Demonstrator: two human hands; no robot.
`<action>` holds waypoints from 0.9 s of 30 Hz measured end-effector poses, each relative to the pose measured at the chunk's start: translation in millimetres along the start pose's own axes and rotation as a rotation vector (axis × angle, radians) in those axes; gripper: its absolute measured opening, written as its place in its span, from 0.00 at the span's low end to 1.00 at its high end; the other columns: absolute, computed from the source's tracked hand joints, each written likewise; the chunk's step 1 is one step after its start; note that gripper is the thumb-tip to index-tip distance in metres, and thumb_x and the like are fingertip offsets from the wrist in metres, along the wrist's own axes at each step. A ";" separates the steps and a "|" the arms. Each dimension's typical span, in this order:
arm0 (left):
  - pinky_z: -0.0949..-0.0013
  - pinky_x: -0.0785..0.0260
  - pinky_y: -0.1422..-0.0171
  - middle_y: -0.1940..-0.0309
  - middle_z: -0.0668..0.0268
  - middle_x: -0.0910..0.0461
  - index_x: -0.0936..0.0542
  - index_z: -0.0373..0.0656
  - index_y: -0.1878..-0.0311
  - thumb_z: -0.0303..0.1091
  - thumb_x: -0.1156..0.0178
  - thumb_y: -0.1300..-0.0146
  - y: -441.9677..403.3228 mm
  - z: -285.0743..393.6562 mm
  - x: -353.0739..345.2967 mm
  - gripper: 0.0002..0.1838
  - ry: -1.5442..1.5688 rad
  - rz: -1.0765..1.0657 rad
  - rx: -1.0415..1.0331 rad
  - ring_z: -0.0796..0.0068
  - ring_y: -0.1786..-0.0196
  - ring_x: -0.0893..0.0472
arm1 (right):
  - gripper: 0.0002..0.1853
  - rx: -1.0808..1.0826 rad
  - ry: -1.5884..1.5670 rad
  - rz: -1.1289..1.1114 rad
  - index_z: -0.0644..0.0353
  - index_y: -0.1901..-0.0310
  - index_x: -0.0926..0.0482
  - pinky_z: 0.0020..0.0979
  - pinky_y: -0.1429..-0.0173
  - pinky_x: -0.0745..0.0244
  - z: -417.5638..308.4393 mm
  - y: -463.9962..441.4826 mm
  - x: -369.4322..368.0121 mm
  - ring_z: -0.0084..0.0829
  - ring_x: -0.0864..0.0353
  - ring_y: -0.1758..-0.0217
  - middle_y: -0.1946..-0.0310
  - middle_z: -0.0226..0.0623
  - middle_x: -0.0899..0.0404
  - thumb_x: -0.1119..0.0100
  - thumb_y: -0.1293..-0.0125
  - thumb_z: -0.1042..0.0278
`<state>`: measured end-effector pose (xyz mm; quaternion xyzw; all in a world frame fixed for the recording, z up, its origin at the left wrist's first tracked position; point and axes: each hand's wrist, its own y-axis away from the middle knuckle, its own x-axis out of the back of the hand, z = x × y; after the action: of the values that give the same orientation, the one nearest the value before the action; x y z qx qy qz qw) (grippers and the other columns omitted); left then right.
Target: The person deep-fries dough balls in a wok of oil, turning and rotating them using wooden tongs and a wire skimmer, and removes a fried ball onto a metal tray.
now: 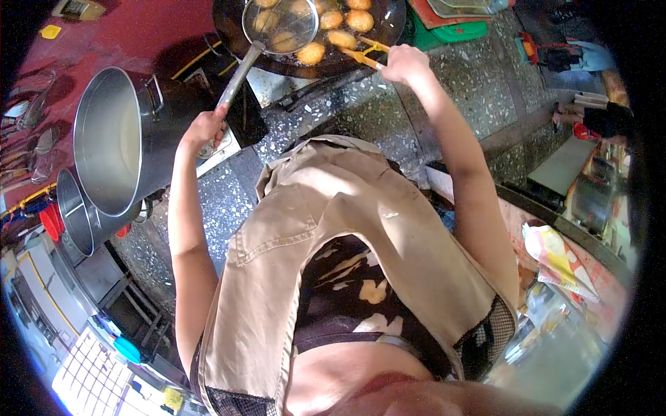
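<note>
Wrapped round the long handle of a round wire strainer (280, 25) is my left hand (203, 131). The strainer's mesh is over the left part of a wide dark wok (397, 21), with golden fried pieces seen through it. My right hand (406, 64) is closed on yellow tongs (364, 58), whose tips are at a browned oval piece (341, 39) near the wok's front edge. Several round golden pieces (310, 53) lie in the wok around the strainer and tongs.
A large metal pot (109, 142) with pale contents stands at the left, beside a smaller pot (75, 208). Green and red trays (461, 32) lie right of the wok. Part of another person (607, 121) shows at the far right.
</note>
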<state>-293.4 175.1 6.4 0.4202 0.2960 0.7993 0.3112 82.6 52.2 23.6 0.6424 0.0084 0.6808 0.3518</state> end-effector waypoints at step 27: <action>0.68 0.38 0.82 0.88 0.66 0.33 0.28 0.34 0.77 0.60 0.58 0.38 4.9 0.8 -2.8 0.33 -0.042 0.022 -0.005 0.74 0.86 0.32 | 0.30 -0.076 -0.118 0.001 0.61 0.49 0.31 0.35 0.47 0.29 8.7 11.0 6.3 0.40 0.26 0.48 0.50 0.42 0.28 0.42 0.50 0.50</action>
<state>-292.7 170.1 9.0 0.4394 0.2828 0.7945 0.3094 85.6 43.1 35.7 0.6677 -0.0388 0.6416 0.3755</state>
